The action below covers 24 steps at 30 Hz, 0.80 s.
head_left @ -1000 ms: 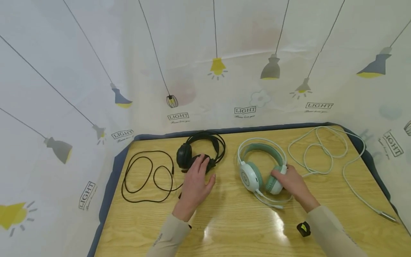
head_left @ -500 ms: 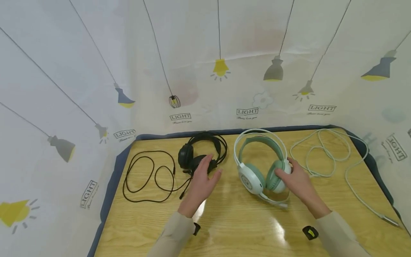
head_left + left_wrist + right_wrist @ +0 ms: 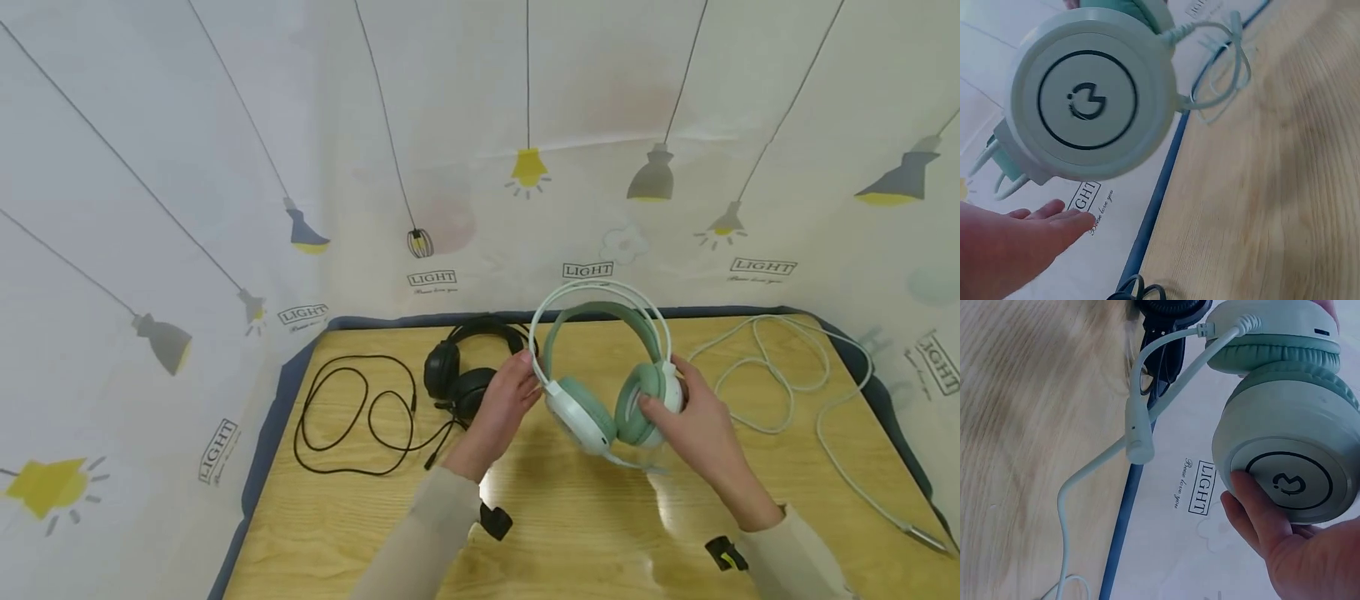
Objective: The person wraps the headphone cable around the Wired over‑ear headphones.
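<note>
My right hand (image 3: 703, 427) grips the right ear cup of a white and mint-green headset (image 3: 576, 415), thumb on the green cushion. The right wrist view shows its fingers on the outer face of the cup (image 3: 1285, 472). The headset is held above the table, its microphone boom (image 3: 1139, 428) hanging below the cups. My left hand (image 3: 498, 410) is beside the left ear cup and headband, fingers extended. In the left wrist view this hand (image 3: 1016, 244) is under the cup's round face (image 3: 1088, 100); contact with the headband is unclear.
A black headset (image 3: 442, 369) lies behind the left hand, its cable (image 3: 352, 362) looped to the left. The white cable (image 3: 787, 387) runs in loops across the right side of the wooden table (image 3: 585, 542). A printed cloth (image 3: 480, 192) stands around the back and sides.
My right hand has lifted the white-green headset off the table. My left hand has left the black headset and moved right to the white-green headset's left side.
</note>
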Motion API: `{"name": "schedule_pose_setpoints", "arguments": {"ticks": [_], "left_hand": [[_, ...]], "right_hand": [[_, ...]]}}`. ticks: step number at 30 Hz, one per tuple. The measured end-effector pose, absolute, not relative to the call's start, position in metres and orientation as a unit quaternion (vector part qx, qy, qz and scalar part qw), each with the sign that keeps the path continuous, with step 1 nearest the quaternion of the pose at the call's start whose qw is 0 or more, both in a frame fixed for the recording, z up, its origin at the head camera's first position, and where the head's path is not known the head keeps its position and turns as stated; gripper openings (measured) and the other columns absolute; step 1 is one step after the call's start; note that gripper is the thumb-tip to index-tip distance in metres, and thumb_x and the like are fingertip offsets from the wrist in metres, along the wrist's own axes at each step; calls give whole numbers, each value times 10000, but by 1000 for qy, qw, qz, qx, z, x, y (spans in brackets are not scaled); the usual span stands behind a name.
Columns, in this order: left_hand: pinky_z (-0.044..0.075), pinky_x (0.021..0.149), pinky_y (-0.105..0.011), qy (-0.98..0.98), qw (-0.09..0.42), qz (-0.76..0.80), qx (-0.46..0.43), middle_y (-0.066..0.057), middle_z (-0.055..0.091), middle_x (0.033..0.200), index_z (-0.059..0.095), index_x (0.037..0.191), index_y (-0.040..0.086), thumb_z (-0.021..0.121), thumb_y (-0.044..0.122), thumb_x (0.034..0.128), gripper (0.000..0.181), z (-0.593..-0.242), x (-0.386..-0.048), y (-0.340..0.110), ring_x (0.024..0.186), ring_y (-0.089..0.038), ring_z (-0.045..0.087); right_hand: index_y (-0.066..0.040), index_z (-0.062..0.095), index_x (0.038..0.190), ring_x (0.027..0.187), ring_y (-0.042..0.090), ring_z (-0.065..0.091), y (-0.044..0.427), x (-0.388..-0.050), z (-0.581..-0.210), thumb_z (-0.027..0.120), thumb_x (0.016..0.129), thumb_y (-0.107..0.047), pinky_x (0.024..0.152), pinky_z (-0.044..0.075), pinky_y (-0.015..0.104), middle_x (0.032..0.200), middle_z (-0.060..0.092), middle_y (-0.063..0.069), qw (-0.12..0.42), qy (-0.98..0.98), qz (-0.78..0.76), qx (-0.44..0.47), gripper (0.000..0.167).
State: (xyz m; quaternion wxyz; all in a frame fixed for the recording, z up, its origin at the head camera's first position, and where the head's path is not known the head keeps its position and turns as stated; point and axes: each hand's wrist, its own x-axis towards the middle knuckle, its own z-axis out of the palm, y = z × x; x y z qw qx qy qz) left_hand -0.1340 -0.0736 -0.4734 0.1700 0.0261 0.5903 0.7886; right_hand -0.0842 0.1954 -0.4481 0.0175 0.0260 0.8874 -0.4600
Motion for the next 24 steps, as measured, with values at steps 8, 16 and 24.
{"name": "schedule_pose_setpoints", "arguments": {"ticks": [8, 16, 24], "left_hand": [[344, 1182, -512, 503, 208, 839, 27, -257, 469, 1535, 388, 1490, 27, 373, 567, 1077, 680, -464, -142, -80, 1428, -381, 462], [590, 894, -394, 430, 322, 843, 21, -129, 727, 1152, 522, 1349, 35, 367, 731, 1001, 793, -453, -151, -90, 1006, -247, 735], [559, 651, -252, 444, 346, 826, -8, 4, 621, 824, 625, 1220, 78, 536, 386, 1067, 355, -452, -150, -95, 646, -96, 619]], "right_hand": [[-6, 317, 1591, 1000, 344, 651, 195, -80, -444, 666, 944, -299, 734, 534, 387, 1322, 607, 286, 15, 896, -444, -14, 791], [-22, 390, 1565, 921, 278, 627, 204, -79, -441, 695, 883, -208, 668, 529, 354, 1254, 632, 244, 17, 895, -437, -82, 770], [-98, 386, 1589, 820, 216, 612, 204, -84, -431, 696, 875, -201, 647, 522, 364, 1147, 674, 142, 62, 894, -430, -111, 786]]}}
